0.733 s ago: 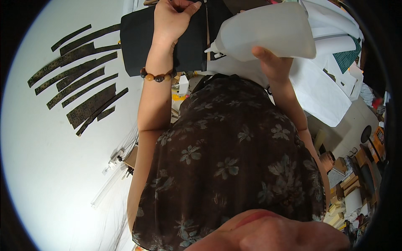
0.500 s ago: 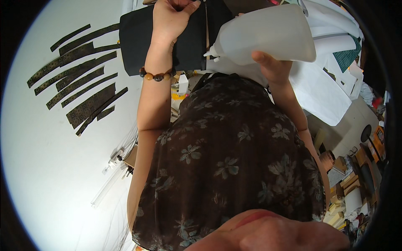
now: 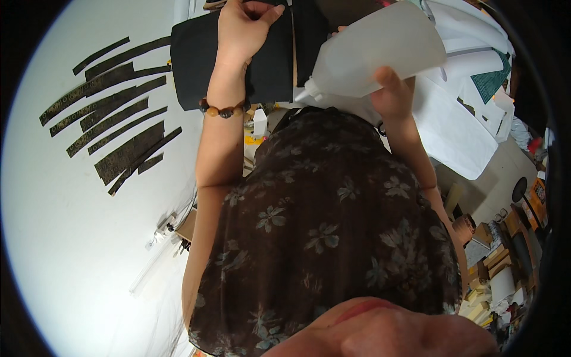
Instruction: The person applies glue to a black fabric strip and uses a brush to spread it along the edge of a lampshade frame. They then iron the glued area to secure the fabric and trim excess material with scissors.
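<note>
White worktop (image 3: 71,250), dark strips at far left | left hand (image 3: 241,30) presses flat on black cloth (image 3: 270,65), top cut off | right hand (image 3: 389,89) grips white bottle (image 3: 375,50), fingers hidden behind it

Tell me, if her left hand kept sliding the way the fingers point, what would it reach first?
The left hand already lies flat on the black cloth, fingers pointing toward the picture's upper right. Going on, it would probably cross more cloth toward the translucent white bottle, though depth is unclear.
</note>
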Tool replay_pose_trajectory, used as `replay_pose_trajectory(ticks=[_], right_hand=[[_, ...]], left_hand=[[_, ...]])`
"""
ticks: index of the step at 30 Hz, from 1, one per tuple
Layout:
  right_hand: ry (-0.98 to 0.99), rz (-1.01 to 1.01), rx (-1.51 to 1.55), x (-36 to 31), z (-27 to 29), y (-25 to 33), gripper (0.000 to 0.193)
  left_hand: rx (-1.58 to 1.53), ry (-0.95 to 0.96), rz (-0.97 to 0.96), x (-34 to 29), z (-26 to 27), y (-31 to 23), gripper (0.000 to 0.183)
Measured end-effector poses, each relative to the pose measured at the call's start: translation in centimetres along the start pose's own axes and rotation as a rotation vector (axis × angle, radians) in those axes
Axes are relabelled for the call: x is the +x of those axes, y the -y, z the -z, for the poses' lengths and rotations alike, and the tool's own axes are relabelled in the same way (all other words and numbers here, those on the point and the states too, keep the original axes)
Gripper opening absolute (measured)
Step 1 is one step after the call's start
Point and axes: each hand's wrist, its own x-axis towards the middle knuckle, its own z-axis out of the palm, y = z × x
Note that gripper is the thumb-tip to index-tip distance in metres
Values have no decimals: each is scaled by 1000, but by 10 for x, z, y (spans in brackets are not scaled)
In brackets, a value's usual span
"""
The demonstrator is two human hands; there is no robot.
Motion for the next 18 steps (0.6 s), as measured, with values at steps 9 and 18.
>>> replay_pose_trajectory(ticks=[9, 18], right_hand=[[-716, -479, 891, 44, 78, -59, 57], [-705, -184, 1200, 181, 220, -166, 46]], left_hand=[[-7, -23, 105, -2, -7, -8, 30], [-62, 11, 128, 2, -11, -13, 29]])
